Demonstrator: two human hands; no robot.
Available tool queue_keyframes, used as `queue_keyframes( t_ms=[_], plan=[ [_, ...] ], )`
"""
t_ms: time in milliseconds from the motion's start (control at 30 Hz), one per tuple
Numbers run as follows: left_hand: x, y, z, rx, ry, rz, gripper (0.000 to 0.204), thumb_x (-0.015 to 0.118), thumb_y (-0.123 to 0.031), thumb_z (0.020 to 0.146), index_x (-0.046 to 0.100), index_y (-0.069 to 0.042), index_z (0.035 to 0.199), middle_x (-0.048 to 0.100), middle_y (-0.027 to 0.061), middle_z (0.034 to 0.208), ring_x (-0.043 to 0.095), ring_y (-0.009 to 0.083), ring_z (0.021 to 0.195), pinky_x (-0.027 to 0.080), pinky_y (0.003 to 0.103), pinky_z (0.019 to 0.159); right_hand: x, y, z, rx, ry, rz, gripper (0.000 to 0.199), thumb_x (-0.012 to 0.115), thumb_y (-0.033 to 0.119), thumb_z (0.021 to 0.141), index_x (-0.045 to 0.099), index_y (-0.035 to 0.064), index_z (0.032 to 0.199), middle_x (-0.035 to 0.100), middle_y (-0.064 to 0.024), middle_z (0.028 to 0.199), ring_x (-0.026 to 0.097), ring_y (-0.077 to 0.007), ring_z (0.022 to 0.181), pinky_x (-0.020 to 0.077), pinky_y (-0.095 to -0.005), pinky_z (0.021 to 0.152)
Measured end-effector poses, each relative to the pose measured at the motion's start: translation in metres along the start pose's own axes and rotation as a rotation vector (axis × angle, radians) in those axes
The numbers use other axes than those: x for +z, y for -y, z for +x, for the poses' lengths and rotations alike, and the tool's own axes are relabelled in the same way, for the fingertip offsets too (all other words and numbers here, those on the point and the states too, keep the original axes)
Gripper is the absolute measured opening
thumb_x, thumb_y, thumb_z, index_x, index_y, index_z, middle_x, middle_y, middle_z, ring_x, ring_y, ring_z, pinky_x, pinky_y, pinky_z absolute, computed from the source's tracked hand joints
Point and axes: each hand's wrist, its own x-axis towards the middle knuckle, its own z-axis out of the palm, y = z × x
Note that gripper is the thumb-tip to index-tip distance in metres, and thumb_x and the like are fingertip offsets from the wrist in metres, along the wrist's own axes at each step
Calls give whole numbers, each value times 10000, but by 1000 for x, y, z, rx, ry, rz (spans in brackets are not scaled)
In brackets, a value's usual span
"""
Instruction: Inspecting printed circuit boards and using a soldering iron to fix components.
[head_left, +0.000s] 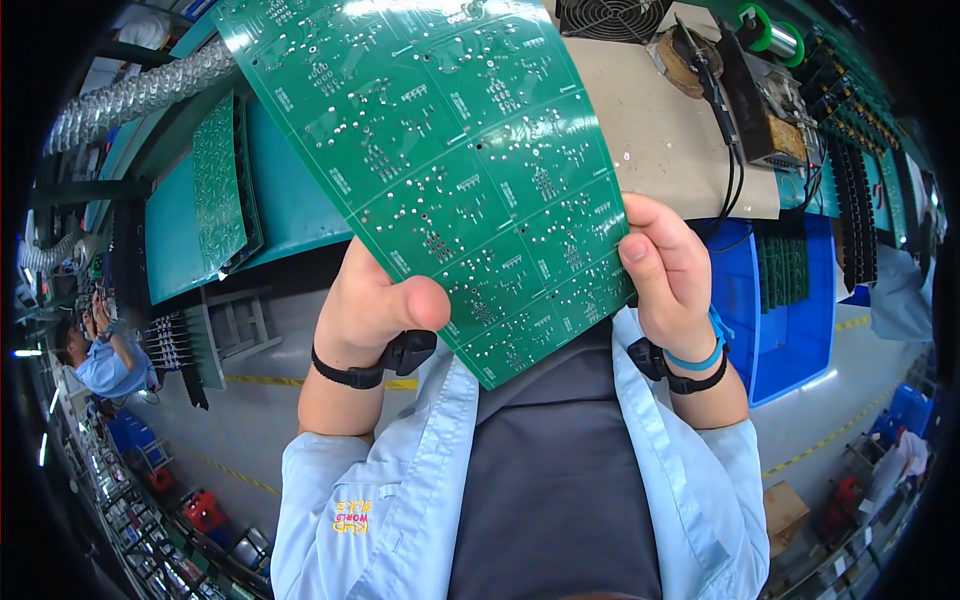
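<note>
From the left hand (375, 300), thumb pressed on, to the right hand (672, 270), my fingers pinch the green circuit panel (450, 160) filling the upper centre, and I judge that uneven pressure could flex or drop it.

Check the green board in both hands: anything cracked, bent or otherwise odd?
Nothing stands out. The green circuit panel looks whole, held tilted between the left hand and right hand; no crack shows, and its apparent curve could be the lens.

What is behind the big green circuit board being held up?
The circuit board covers most of the workbench; the left hand fingers sit hidden behind it. The right hand grips its edge.
</note>
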Motion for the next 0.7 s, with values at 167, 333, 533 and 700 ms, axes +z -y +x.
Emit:
queue_keyframes(
  t_ms=[167, 333, 533, 700],
  plan=[
    [-1, -2, 0, 41, -56, -36, 983, 858, -497, 706, 414, 17, 1416, 577, 108, 1311, 583, 216, 1172, 495, 367, 957, 1, 1, -2, -25, 38, -14, 343, 483, 169, 1041, 534, -102, 1244, 654, -112, 1135, 611, -139, 1007, 474, -259, 890],
    [-8, 1, 8, 131, -53, -110, 884, 845, -432, 752, 436, 12, 1398, 593, 111, 1280, 599, 223, 1150, 503, 369, 946, 4, -3, 2, -153, -2, -88, 293, 491, 120, 1031, 564, -68, 1244, 710, -104, 1032, 661, -130, 901, 499, -235, 802],
    [-15, -4, 17, 117, -33, -229, 760, 791, -331, 809, 443, 13, 1390, 593, 127, 1280, 611, 238, 1141, 508, 375, 941, 2, 4, 0, -146, 55, -202, 314, 509, 167, 1031, 568, -88, 1205, 687, -110, 1034, 644, -149, 911, 493, -252, 814],
    [-17, -3, 16, 135, -28, -202, 714, 751, -278, 816, 442, 20, 1387, 583, 139, 1300, 599, 250, 1166, 498, 387, 960, -1, -2, 0, -150, 76, -218, 289, 514, 127, 1023, 575, -70, 1226, 700, -101, 1036, 653, -133, 885, 499, -235, 808]
  ],
)
